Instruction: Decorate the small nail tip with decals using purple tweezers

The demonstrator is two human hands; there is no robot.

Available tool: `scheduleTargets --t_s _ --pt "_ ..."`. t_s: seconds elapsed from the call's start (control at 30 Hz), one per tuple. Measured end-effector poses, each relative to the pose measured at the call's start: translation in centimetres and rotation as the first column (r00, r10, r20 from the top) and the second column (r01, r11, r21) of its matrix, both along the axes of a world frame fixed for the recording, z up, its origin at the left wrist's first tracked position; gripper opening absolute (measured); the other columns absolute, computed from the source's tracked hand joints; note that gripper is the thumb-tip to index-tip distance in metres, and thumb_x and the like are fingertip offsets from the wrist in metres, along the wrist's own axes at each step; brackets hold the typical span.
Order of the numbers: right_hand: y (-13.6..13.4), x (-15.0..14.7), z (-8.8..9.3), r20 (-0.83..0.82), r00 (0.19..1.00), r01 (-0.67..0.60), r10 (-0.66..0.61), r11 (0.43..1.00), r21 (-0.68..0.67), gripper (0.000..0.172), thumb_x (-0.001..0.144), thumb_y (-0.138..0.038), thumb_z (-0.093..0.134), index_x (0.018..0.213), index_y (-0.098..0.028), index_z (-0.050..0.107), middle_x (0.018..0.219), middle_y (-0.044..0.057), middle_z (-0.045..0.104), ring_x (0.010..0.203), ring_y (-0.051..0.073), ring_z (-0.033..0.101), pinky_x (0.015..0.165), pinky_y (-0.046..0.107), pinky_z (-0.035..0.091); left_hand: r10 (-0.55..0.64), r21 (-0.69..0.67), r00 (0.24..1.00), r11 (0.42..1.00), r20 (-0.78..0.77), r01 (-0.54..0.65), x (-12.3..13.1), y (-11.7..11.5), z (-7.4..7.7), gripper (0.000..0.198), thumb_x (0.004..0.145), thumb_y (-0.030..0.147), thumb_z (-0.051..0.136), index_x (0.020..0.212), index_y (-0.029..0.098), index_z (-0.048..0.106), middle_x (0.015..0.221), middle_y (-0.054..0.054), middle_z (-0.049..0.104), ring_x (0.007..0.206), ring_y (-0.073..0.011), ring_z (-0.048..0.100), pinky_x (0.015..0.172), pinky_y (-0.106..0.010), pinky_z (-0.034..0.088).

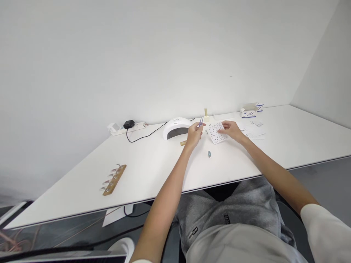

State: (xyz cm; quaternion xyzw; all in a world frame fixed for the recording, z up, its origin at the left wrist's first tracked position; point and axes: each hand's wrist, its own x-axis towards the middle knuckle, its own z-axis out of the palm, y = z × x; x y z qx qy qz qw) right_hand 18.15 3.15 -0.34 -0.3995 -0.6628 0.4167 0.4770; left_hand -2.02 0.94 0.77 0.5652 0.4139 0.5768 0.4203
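Observation:
My left hand (194, 133) pinches a slim pair of purple tweezers (201, 120), its tips pointing up and away. A white sticker sheet (214, 133) with small dark patterns is gripped at its right side by my right hand (231, 130), thumb and fingers closed on it. The sheet is tilted above the table, just right of my left hand. Below it on the tabletop lies a small teal piece (209, 154), too small to make out fully. Partly behind my left hand sits a small wooden block (183, 143).
A white nail lamp (175, 123) stands behind my left hand, beside a pale nail polish bottle (206, 116). Boxes (249, 112) and loose papers (255, 132) are at right. At left are a wooden stand with nail tips (115, 179), a black adapter (128, 124) and its cable.

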Motion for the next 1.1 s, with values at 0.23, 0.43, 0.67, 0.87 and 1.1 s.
scheduleTargets --t_s 0.23,0.43,0.67,0.87,1.1 --pt "-0.72 -0.56 0.29 -0.066 0.997 -0.037 0.032 0.996 -0.079 0.038 0.056 -0.037 0.083 0.083 -0.015 0.069 0.089 0.009 0.073 0.083 0.021 0.068 0.077 0.035 0.054 0.006 0.056 0.995 0.998 -0.103 0.0 0.13 0.11 -0.44 0.022 0.07 0.035 0.071 0.077 0.017 0.061 0.051 0.006 0.038 0.042 -0.0053 0.031 0.039 -0.018 0.028" --pt "-0.73 -0.84 -0.21 -0.078 0.984 -0.168 0.158 0.977 -0.134 0.041 0.06 -0.037 0.081 0.093 -0.016 0.072 0.089 0.008 0.074 0.084 0.022 0.068 0.078 0.035 0.054 0.046 0.091 0.979 0.995 -0.196 -0.028 -0.04 0.44 -0.9 0.017 0.069 0.029 0.07 0.072 0.017 0.059 0.054 0.006 0.04 0.047 -0.0066 0.033 0.044 -0.019 0.03" --pt "-0.33 -0.79 -0.29 -0.072 0.996 0.033 -0.043 0.99 -0.136 0.036 0.055 -0.045 0.081 0.075 -0.017 0.071 0.079 0.007 0.071 0.081 0.024 0.065 0.07 0.035 0.051 0.069 0.132 0.981 0.99 -0.184 -0.045 -0.16 0.49 -0.94 0.019 0.083 0.034 0.057 0.076 0.018 0.061 0.052 0.004 0.041 0.047 -0.0101 0.036 0.047 -0.022 0.031" --pt "-0.83 -0.56 0.37 0.009 0.984 0.177 -0.177 0.981 -0.08 0.035 0.069 -0.044 0.07 0.054 -0.018 0.052 0.052 -0.002 0.046 0.054 0.011 0.043 0.049 0.026 0.032 0.171 0.21 0.926 0.972 -0.336 -0.104 -0.29 0.0 -0.76 0.023 0.091 0.031 0.045 0.08 0.019 0.062 0.051 0.003 0.038 0.051 -0.0129 0.039 0.053 -0.024 0.031" --pt "-0.92 -0.75 0.27 -0.046 0.994 0.095 -0.099 0.992 -0.085 0.047 0.069 -0.041 0.072 0.051 -0.019 0.035 0.052 -0.006 0.03 0.05 0.007 0.028 0.046 0.024 0.024 0.205 0.192 0.868 0.973 -0.451 -0.13 -0.16 -0.15 -0.65 0.015 0.092 0.032 0.04 0.087 0.021 0.049 0.055 0.006 0.04 0.054 -0.0121 0.043 0.057 -0.024 0.035"
